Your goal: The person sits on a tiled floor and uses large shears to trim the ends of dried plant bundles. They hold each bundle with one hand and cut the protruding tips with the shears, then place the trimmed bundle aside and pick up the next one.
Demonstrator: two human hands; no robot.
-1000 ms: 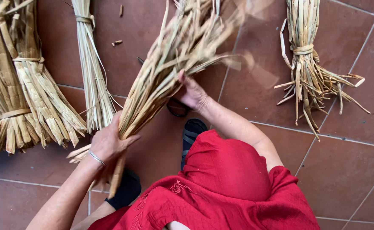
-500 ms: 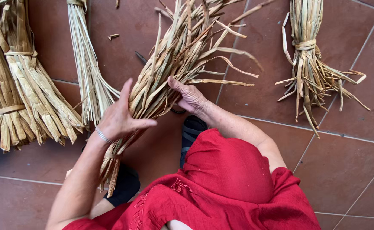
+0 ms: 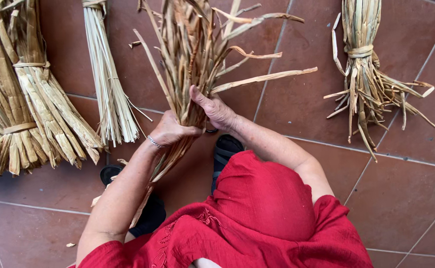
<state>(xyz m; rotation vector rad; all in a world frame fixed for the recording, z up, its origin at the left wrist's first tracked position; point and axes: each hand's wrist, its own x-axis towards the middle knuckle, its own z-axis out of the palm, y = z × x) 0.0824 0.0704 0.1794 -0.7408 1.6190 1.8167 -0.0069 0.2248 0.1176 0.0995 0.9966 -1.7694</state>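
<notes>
The person stands over a terracotta tile floor and gathers a loose sheaf of dried reed leaves upright in front of the body. The step in hand looks like bunching: the left hand wraps the sheaf's narrow waist in a closed grip, a thin metal bracelet at the wrist, while the right hand presses flat against the stalks at 3 o'clock of the left, thumb raised along them. The sheaf sits at the centre of the view, its lower ends trailing down toward 7 o'clock past the left forearm.

Its leaves are flat, papery and straw-brown, stiff enough to stand yet splaying outward; several strays bend off toward 2 o'clock. Squaring them would likely call for a firm squeeze at the waist and a sweep to draw those strays in.

At 9 o'clock lie tied bundles of broad husk-like leaves; at 11 o'clock a slimmer pale bundle; at 2 o'clock a bound bundle with ragged ends. The red garment fills the lower frame.
</notes>
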